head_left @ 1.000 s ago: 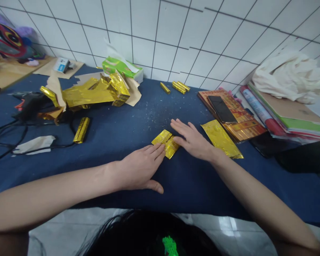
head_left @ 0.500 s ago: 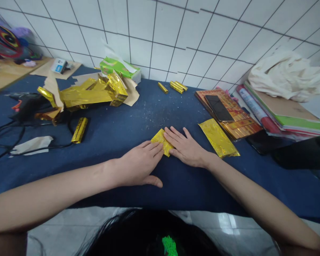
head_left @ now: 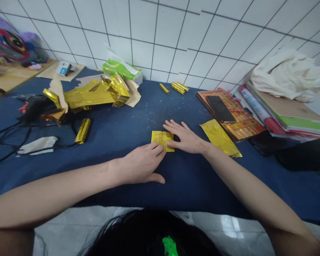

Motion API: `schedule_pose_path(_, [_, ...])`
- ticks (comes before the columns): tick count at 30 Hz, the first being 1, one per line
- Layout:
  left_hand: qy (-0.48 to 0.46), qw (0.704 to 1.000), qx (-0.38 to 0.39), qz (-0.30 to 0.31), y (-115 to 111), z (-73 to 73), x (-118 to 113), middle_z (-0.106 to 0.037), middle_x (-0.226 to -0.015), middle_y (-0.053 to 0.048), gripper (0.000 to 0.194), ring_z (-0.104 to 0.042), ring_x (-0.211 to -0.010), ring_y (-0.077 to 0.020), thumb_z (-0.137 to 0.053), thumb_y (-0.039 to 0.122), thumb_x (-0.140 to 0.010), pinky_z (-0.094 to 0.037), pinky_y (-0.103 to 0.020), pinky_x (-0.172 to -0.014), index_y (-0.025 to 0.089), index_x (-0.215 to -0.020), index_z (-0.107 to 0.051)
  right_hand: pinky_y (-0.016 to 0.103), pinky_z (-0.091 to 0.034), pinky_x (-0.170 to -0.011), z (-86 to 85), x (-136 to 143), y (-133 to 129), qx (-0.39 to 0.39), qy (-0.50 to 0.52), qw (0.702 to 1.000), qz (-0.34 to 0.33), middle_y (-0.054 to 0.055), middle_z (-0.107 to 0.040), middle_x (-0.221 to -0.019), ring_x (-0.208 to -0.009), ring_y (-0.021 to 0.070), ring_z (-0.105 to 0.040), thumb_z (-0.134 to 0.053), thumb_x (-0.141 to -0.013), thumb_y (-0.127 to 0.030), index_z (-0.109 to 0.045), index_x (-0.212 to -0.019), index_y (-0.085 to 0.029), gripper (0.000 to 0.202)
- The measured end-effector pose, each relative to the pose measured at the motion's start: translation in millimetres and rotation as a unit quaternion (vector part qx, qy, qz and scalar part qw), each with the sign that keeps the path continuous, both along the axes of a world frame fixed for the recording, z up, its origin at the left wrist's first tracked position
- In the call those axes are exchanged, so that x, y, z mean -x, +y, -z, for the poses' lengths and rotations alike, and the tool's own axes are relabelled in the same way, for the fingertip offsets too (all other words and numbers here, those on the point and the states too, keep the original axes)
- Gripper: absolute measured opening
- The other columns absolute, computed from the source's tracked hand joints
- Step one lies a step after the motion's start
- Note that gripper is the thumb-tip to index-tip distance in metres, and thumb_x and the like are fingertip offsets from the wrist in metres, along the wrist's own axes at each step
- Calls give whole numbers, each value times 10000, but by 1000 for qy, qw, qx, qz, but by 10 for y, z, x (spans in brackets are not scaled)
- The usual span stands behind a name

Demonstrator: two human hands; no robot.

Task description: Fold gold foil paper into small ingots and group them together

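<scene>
A small square of gold foil paper (head_left: 157,136) lies flat on the blue cloth, with a crease down its middle. My left hand (head_left: 142,163) rests flat with its fingertips on the lower edge of the square, thumb spread toward me. My right hand (head_left: 187,139) is spread over the right side of the square, its thumb on the foil and its fingers beyond the upper right corner. To the right of that hand lies a longer gold foil sheet (head_left: 222,139).
Crumpled gold foil (head_left: 90,96) and brown paper lie at left, near a gold roll (head_left: 83,131) and black cables. Small gold rolls (head_left: 179,87) lie by the wall. A phone (head_left: 220,108) sits on orange-gold packets, beside stacked books (head_left: 296,112).
The foil square has turned from a diamond slant to nearly straight. My right hand has moved slightly up, uncovering more of it. The view has shifted slightly.
</scene>
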State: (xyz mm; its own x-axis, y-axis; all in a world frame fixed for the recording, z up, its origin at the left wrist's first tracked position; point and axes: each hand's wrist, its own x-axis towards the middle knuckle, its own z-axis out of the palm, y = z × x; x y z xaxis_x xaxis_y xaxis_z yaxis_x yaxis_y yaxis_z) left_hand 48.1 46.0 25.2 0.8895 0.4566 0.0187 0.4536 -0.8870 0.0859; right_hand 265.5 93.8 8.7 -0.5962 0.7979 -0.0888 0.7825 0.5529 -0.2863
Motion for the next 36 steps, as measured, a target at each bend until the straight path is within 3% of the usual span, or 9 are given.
schedule_pose_path(2, [2, 1000, 3, -3, 2, -4, -2, -534, -1150, -141, 725, -490, -1074, -263, -455, 631, -765, -370, -342, -912, 83, -1239, -432, 579, -100, -1052, 23, 2, -17, -17, -14, 1000, -5, 95, -171, -1482, -1363, 258, -125, -390, -838, -553, -254, -1393, -210, 667])
schedule_pose_path(7, [3, 1000, 3, -7, 12, 24, -3, -507, -1206, -149, 721, -463, -1118, -269, -434, 642, -769, -356, -344, -924, 92, -1235, -436, 581, -131, -1047, 95, 46, -55, -55, -28, 998, 12, 58, -219, -1475, -1362, 235, -141, -242, -918, -439, -308, -1372, -237, 502])
schedule_pose_path(14, [-12, 1000, -26, -1, -5, 77, -17, -434, -1325, -161, 789, -414, -1171, -289, -423, 666, -757, -316, -360, -969, 74, -1278, -403, 578, -144, -1046, 81, 82, -101, -61, -48, 996, 35, 47, -203, -1480, -1363, 231, -139, -207, -921, -426, -271, -1388, -234, 510])
schedule_pose_path(20, [3, 1000, -16, 3, 9, 49, -26, -476, -1288, -150, 779, -461, -1098, -279, -443, 673, -739, -361, -358, -925, 75, -1237, -453, 573, -137, -1052, 88, 82, -68, -46, -43, 989, 133, 59, -181, -1485, -1364, 238, -133, -254, -898, -411, -271, -1390, -203, 534])
schedule_pose_path(28, [0, 1000, -8, 6, 27, 28, -20, -490, -1274, -146, 745, -453, -1112, -282, -446, 654, -754, -366, -355, -922, 73, -1219, -463, 592, -226, -1014, 129, 141, 81, -80, -29, 966, 245, 91, -294, -1447, -1333, 288, -232, -338, -852, -491, -358, -1339, -185, 575])
schedule_pose_path(32, [-2, 1000, -9, 8, 27, 33, -15, -485, -1278, -148, 744, -450, -1117, -279, -445, 657, -751, -359, -355, -927, 82, -1223, -459, 597, -222, -1006, 89, 194, 186, -97, 0, 951, 293, 135, -324, -1426, -1322, 300, -255, -397, -847, -444, -373, -1327, -144, 567])
schedule_pose_path(34, [-4, 1000, -10, 10, 25, 33, -14, -489, -1271, -152, 738, -455, -1109, -282, -438, 656, -755, -354, -357, -930, 82, -1220, -463, 568, -212, -1023, 26, 242, 159, -122, 44, 954, 269, 119, -330, -1426, -1327, 272, -254, -398, -861, -380, -392, -1315, -150, 509])
schedule_pose_path(36, [-10, 1000, -11, 14, 25, 31, -14, -492, -1263, -162, 750, -449, -1117, -289, -444, 646, -758, -343, -361, -942, 68, -1236, -445, 509, -199, -1052, -46, 291, 71, -125, 102, 973, 167, 67, -339, -1428, -1332, 213, -255, -345, -892, -327, -431, -1291, -193, 430])
